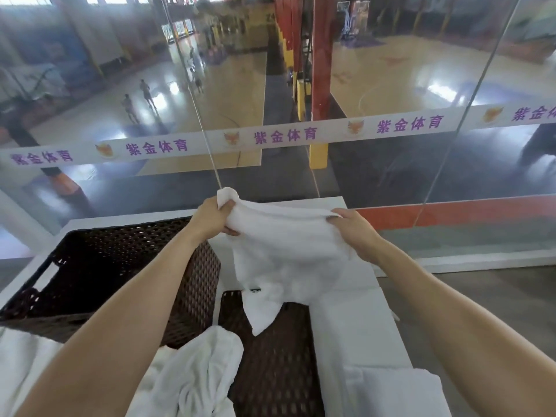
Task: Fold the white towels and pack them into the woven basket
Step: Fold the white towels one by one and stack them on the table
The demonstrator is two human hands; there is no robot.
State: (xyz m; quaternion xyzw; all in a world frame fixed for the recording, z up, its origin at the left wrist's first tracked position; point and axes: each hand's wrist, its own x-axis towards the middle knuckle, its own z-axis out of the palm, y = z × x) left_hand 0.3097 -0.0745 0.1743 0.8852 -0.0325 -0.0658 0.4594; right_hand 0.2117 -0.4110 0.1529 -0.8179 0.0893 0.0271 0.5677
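- Cloth in the air: a white towel (285,251) hangs above the bench (355,332), its low corner dangling over a dark woven panel (270,365).
- Grip of the left hand (210,218): closed on the towel's upper left corner, cloth bunched in the fist.
- Grip of the right hand (356,231): fingers curled over the top edge, pinching it.
- Woven basket (120,266) stands on the bench at the left.
- Near edge: a crumpled towel (195,371) lies partly on the panel; a folded towel (391,392) lies at the right.
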